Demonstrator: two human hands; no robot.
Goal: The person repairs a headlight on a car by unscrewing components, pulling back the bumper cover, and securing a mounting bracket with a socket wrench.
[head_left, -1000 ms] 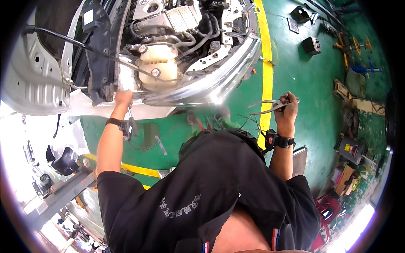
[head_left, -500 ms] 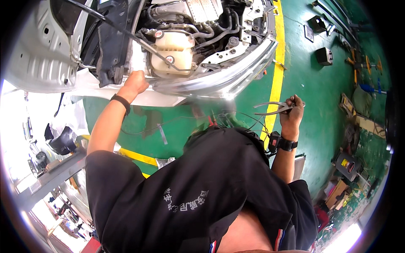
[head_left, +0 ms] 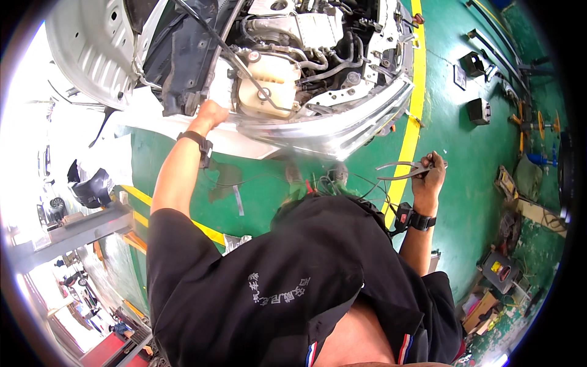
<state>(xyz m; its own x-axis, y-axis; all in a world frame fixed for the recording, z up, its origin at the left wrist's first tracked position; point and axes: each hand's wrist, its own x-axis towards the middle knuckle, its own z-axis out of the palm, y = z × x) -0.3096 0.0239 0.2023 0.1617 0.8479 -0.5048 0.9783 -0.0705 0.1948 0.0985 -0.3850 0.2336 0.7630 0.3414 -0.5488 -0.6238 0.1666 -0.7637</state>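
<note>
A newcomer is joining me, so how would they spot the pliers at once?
Start at the white car, then find the yellow floor line running past its front. Just right of that line, the right hand holds the pliers. They are grey metal, their two slim handles splayed leftward over the line, unlike the chunky black wristband below.

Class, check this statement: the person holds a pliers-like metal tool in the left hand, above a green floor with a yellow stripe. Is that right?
Not quite: the head view shows the pliers-like metal tool in the right hand, above the green floor with its yellow stripe.
</note>
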